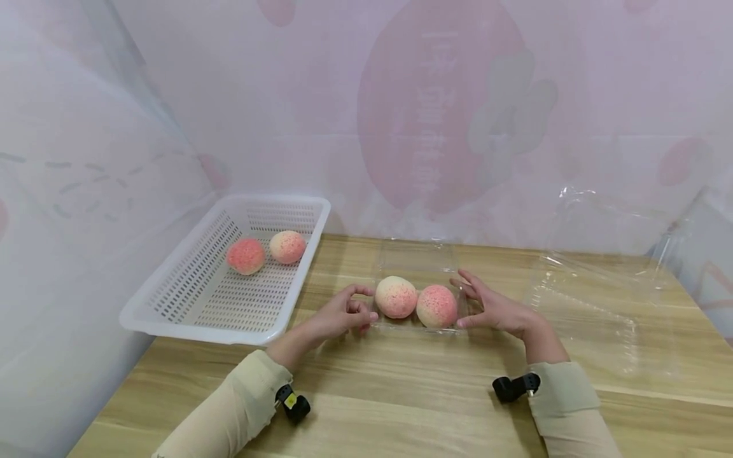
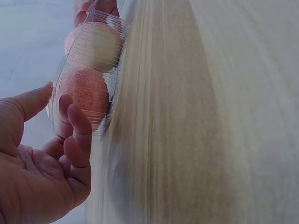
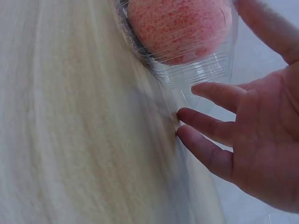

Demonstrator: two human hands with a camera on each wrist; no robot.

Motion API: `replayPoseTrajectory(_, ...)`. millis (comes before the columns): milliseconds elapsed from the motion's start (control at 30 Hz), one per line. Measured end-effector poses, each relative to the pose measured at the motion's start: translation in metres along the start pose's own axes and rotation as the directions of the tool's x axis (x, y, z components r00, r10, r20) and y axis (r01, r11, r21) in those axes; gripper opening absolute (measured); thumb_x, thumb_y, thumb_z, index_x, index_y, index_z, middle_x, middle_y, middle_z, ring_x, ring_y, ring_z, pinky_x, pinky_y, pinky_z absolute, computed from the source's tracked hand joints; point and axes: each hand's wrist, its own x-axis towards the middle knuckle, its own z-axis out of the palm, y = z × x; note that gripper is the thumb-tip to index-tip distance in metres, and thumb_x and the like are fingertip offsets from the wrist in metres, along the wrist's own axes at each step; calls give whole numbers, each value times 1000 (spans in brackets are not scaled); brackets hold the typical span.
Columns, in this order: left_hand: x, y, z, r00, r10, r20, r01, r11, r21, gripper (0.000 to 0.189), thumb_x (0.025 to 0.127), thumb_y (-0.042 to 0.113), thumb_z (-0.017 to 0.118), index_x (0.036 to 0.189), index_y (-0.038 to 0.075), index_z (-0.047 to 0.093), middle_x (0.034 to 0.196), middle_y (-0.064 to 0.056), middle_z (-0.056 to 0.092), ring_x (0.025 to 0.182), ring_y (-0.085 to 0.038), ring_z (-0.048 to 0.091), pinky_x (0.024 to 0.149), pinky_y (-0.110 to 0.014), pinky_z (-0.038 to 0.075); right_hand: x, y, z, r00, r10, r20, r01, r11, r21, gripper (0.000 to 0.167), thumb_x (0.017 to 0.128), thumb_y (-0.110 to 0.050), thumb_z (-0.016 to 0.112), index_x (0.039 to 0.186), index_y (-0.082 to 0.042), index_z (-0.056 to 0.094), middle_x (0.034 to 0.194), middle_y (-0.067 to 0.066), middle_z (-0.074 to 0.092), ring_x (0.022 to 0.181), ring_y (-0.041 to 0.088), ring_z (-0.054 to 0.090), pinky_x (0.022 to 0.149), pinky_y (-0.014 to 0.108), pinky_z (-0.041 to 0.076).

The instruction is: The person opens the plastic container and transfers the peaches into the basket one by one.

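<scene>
A clear plastic clamshell container [image 1: 420,329] with its lid folded back stands on the table. In it sit two peach-shaped things, a cream and pink one [image 1: 395,297] on the left and a pinker one [image 1: 437,306] on the right. My left hand [image 1: 343,315] holds the container's left end, thumb tip on the rim and fingers curled against the wall. At the right end my right hand [image 1: 497,310] has its thumb at the rim. In the right wrist view, its fingers [image 3: 210,126] spread loosely beside the container, curled round nothing.
A white perforated basket [image 1: 303,286] stands at the left with two more peach-shaped things, one redder [image 1: 246,256] and one paler [image 1: 287,247]. More clear plastic containers [image 1: 601,267] lie at the right. A printed pink curtain [image 1: 321,114] hangs behind the wooden table [image 1: 412,394].
</scene>
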Motion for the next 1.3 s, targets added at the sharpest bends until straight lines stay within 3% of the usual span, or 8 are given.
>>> replayPoseTrajectory(133, -3, 4, 0, 998, 19, -55, -13, 994, 109, 54, 95, 17, 67, 139, 2, 40, 91, -6, 64, 77, -18, 58, 64, -28, 47, 1, -1, -1, 1000, -19, 16, 18, 1000, 6, 118, 85, -12, 78, 156, -5, -16, 164, 27, 0, 147, 55, 0, 116, 69, 13)
replayPoseTrajectory(233, -7, 10, 3, 991, 72, -117, -39, 966, 257, 58, 94, 21, 69, 140, 2, 40, 113, -13, 62, 98, -25, 62, 80, -38, 54, 0, -1, 0, 1000, -17, 22, 16, 1000, 18, 118, 85, -12, 78, 157, -6, -16, 164, 27, -1, 148, 54, -2, 116, 69, 13)
replayPoseTrajectory(400, -7, 24, 6, 955, 257, -147, -145, 838, 527, 64, 93, 24, 71, 144, 0, 40, 136, -20, 53, 123, -37, 54, 103, -50, 47, 1, -1, 1, 999, -15, 33, 14, 999, 32, 116, 86, -12, 77, 157, -6, -15, 164, 28, -1, 148, 54, -4, 116, 68, 13)
replayPoseTrajectory(500, -4, 32, 5, 931, 352, -94, -219, 748, 626, 68, 92, 25, 71, 146, -1, 39, 143, -20, 50, 133, -36, 48, 111, -50, 41, 1, -2, 0, 1000, -11, 25, 11, 999, 30, 116, 86, -13, 77, 157, -6, -14, 164, 29, 1, 148, 54, -1, 116, 68, 12)
replayPoseTrajectory(600, 1, 39, 4, 926, 377, -26, -265, 697, 666, 71, 93, 27, 71, 149, 1, 37, 150, -18, 46, 141, -33, 42, 117, -47, 36, 1, -2, -1, 1000, 7, 12, -7, 1000, 24, 117, 85, -14, 78, 158, -7, -14, 164, 29, 4, 148, 53, 1, 117, 67, 13)
replayPoseTrajectory(700, 6, 43, 4, 931, 363, 25, -288, 694, 660, 72, 93, 28, 71, 151, 4, 35, 154, -14, 42, 145, -29, 38, 119, -45, 32, 0, -2, -1, 1000, 23, 10, -23, 1000, 13, 118, 85, -14, 78, 158, -9, -14, 163, 31, 5, 148, 54, 2, 116, 68, 15)
replayPoseTrajectory(967, 22, 39, 9, 943, 327, 65, -296, 734, 611, 78, 90, 31, 73, 153, 8, 33, 156, -11, 40, 146, -27, 37, 120, -43, 31, 0, 0, 1, 999, 41, 11, -41, 999, 10, 118, 86, -15, 78, 158, -14, -15, 161, 36, 4, 147, 56, 3, 115, 69, 17)
replayPoseTrajectory(1300, 33, 32, 11, 953, 284, 107, -282, 696, 661, 86, 82, 28, 83, 152, 8, 37, 155, -12, 42, 143, -30, 42, 117, -46, 35, -1, 2, 1, 999, 28, 18, -29, 999, 20, 118, 87, -15, 77, 158, -14, -17, 161, 34, 3, 147, 56, 6, 115, 68, 18)
